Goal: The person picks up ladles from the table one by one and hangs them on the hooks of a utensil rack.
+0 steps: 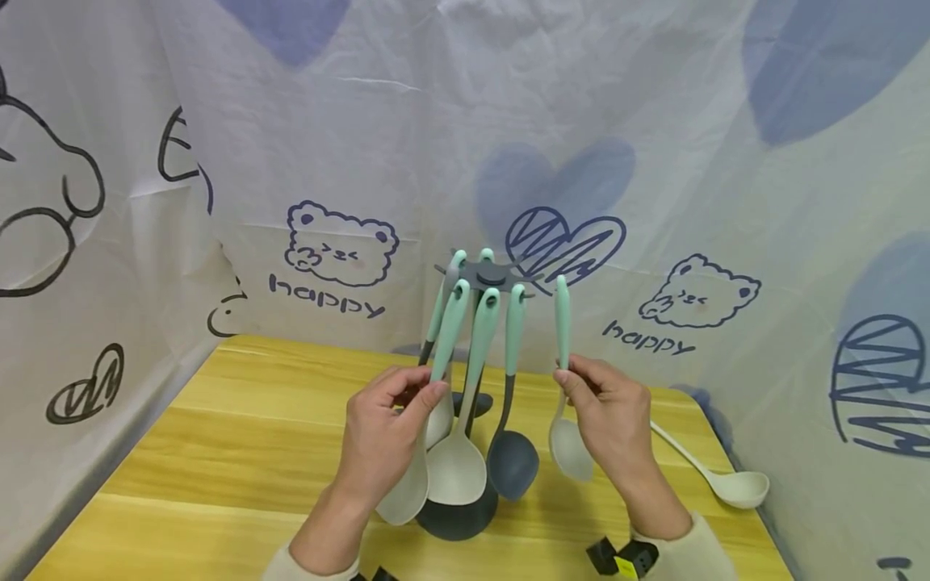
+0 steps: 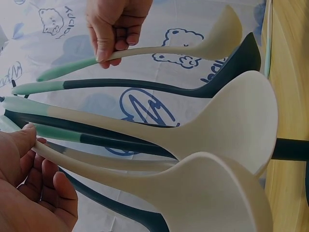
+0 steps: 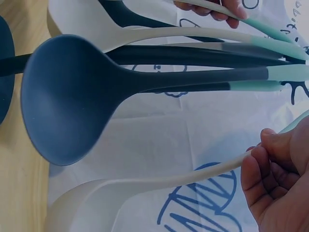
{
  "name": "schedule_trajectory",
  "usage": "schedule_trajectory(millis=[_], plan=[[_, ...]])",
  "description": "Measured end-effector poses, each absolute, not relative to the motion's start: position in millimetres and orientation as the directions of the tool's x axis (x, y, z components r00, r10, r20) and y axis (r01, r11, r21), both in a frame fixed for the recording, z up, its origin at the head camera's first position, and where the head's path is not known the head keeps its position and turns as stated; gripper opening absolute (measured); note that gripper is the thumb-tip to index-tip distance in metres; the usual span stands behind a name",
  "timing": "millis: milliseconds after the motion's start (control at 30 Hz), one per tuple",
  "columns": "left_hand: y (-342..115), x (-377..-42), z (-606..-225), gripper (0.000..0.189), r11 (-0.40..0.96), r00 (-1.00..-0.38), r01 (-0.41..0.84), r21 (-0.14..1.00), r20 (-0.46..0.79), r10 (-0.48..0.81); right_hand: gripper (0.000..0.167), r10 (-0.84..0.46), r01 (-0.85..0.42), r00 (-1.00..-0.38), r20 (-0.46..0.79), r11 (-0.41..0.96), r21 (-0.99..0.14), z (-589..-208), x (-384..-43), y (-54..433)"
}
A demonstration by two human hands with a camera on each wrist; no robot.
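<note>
My right hand [image 1: 610, 411] pinches a white ladle [image 1: 570, 448] near the bottom of its mint handle, apart from and to the right of a dark utensil rack [image 1: 483, 277]. This ladle hangs bowl down, its handle tip free of the hooks. My left hand [image 1: 381, 428] pinches another white ladle [image 1: 407, 496] where its mint handle meets the white neck; its handle top is at the rack's front left. Between the hands hang a white ladle [image 1: 458, 480] and a dark blue ladle [image 3: 72, 96]. More mint-handled utensils hang behind, their heads partly hidden.
The rack's round dark base [image 1: 459, 520] stands on a yellow wood-grain table [image 1: 218, 452]. Another white ladle [image 1: 741, 488] lies at the table's right edge, its handle end hidden behind my right hand. Printed white cloth [image 1: 436, 145] hangs behind the table and along both sides.
</note>
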State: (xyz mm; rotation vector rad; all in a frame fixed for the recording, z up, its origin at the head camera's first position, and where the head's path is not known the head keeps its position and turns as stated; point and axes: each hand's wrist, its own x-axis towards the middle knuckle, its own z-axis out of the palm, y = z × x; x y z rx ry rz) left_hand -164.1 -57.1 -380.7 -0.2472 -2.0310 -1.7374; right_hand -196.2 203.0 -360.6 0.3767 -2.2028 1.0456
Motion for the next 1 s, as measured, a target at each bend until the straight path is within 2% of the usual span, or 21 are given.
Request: schedule_trajectory(millis=[533, 1000], plan=[[-57, -164, -380, 0.011, 0.182, -0.881, 0.42, 0.889, 0.448, -0.15, 0.012, -0.002, -0.502, -0.771, 0.636, 0.617, -0.606, -346, -194, 194], [-57, -164, -382, 0.011, 0.178, -0.881, 0.424, 0.888, 0.45, -0.149, 0.008, -0.028, -0.53, -0.764, 0.644, 0.597, -0.602, -345, -194, 189]])
